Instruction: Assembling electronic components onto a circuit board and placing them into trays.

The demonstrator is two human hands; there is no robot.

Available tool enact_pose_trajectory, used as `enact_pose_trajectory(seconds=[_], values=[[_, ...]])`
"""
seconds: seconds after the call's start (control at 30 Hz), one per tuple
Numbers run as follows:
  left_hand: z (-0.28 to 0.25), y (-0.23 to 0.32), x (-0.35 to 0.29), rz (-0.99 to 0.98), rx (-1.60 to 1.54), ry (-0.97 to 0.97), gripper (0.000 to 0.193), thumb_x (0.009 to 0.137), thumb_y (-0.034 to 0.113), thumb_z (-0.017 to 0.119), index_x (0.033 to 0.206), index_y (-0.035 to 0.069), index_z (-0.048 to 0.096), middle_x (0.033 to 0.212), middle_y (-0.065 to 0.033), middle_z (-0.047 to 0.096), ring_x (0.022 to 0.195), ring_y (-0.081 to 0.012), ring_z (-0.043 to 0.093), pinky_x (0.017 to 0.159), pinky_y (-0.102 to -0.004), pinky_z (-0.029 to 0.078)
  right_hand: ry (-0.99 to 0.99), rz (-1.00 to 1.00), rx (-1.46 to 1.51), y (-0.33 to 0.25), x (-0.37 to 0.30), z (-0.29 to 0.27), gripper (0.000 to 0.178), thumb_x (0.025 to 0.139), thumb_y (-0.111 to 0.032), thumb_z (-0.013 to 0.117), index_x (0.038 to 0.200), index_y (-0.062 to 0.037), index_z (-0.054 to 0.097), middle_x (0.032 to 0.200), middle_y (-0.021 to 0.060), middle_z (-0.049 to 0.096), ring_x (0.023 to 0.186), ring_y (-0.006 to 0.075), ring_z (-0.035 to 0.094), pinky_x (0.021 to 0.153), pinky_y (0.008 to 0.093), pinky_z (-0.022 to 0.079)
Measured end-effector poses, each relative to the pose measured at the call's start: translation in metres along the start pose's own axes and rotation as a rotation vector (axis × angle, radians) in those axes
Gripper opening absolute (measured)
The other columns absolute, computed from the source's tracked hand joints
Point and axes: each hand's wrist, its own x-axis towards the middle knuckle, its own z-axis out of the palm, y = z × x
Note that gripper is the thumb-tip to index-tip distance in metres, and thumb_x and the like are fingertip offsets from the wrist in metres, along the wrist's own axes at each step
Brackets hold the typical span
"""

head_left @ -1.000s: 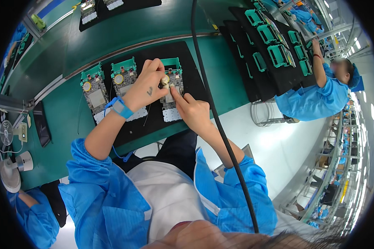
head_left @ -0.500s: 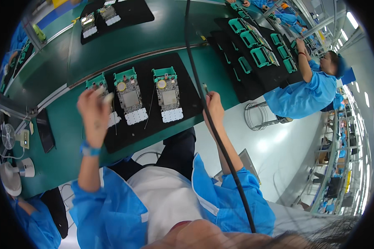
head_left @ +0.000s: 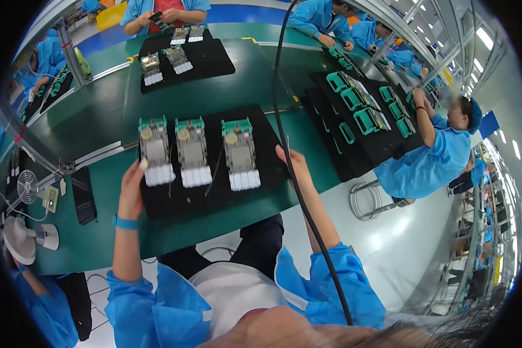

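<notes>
Three circuit boards stand in a row on a black mat: a left board, a middle board and a right board. Each has a green plastic piece at its far end, a yellow disc, and a white near end. My left hand pinches the mat's left edge, beside the left board; a pale cover sits on one fingertip. At the mat's right edge my right hand is closed on the rim, thumb on top. A thin dark stick, its kind unclear, pokes up from that hand, partly behind a black cable.
A phone and a small white fan lie on the green table to the left. Another mat with boards is across the table. Green plastic frames sit at the right, where a co-worker works.
My left hand has come down from the left board to the mat's edge, and my right hand has closed on the opposite edge. The mat lies straighter. The view has tilted up.
</notes>
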Motion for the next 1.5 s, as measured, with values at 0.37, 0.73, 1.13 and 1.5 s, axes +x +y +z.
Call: enact_pose_trajectory(seconds=[0.37,0.73,1.13,1.5], values=[[-0.021,-0.016,0.201,0.382,-0.090,0.128,0.050,0.094,0.021,0.059,0.138,0.003,0.043,0.139,-0.0094,0.048,0.128,-0.0252,0.044,0.110,-0.0371,0.031,0.434,-0.622,-0.927,-0.032,0.223,0.129,0.039,0.090,-0.044,0.060,0.095,-0.0059,0.063,0.096,0.0166,0.060,0.075,0.0342,0.065,0.066,0.0399,0.051],[0.026,-0.053,0.052,0.790,1.282,-0.257,0.041,0.091,0.021,0.060,0.126,0.000,0.054,0.143,-0.0209,0.040,0.135,-0.0415,0.032,0.110,-0.0479,0.029,0.320,-0.669,-0.801,0.014,0.058,0.017,0.011,0.087,-0.007,0.061,0.096,-0.0039,0.065,0.085,0.0154,0.066,0.074,0.0282,0.065,0.064,0.0388,0.050],[0.130,-0.054,0.006,0.656,0.659,-0.513,0.026,0.083,0.010,0.070,0.107,0.004,0.062,0.114,-0.0126,0.061,0.104,-0.0297,0.059,0.089,-0.0355,0.048,1.168,-0.507,-0.500,-0.054,-0.012,-0.246,0.042,0.083,-0.036,0.073,0.066,-0.0021,0.055,0.056,-0.0019,0.047,0.049,0.0110,0.044,0.044,0.0300,0.030],[0.233,-0.069,-0.023,-0.432,-0.379,-0.238,0.035,0.092,0.009,0.060,0.123,0.002,0.047,0.105,-0.0147,0.062,0.094,-0.0233,0.064,0.074,-0.0385,0.055,0.211,-0.319,-0.101,0.036,-0.078,0.057,0.017,0.094,-0.015,0.059,0.098,0.0017,0.062,0.080,0.0034,0.065,0.072,0.0075,0.059,0.065,0.0243,0.045]])
